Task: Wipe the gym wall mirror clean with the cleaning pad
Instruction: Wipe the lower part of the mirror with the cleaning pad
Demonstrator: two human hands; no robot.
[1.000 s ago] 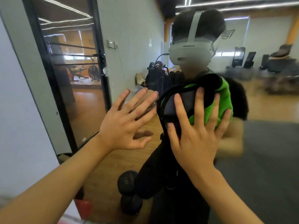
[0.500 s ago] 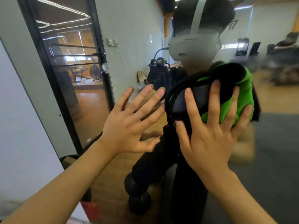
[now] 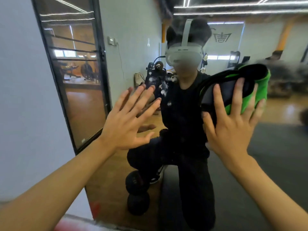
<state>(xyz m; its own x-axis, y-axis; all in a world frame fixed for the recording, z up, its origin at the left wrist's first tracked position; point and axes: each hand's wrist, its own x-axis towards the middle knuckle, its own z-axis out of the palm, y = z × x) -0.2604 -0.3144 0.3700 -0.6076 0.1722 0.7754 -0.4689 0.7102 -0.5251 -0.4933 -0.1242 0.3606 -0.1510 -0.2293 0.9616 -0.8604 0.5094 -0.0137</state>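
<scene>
The wall mirror [image 3: 275, 147] fills the middle and right of the view and reflects a kneeling person in black with a white headset. My right hand [image 3: 233, 124] lies flat with spread, straight fingers on the green and black cleaning pad [image 3: 260, 90], pressing it against the glass at chest height. My left hand [image 3: 128, 119] is open with its fingers spread, the fingertips at the mirror surface to the left of the pad. White smudges [image 3: 162, 88] dot the glass just above my left fingertips.
A grey wall [image 3: 25, 114] stands at the left, with a black-framed glass door [image 3: 75, 80] between it and the mirror. A black dumbbell [image 3: 136, 192] lies on the wooden floor at the mirror's foot. A dark mat shows in the reflection, lower right.
My right hand has slid the pad to the right across the glass. My left hand has stayed flat at about the same place on the mirror.
</scene>
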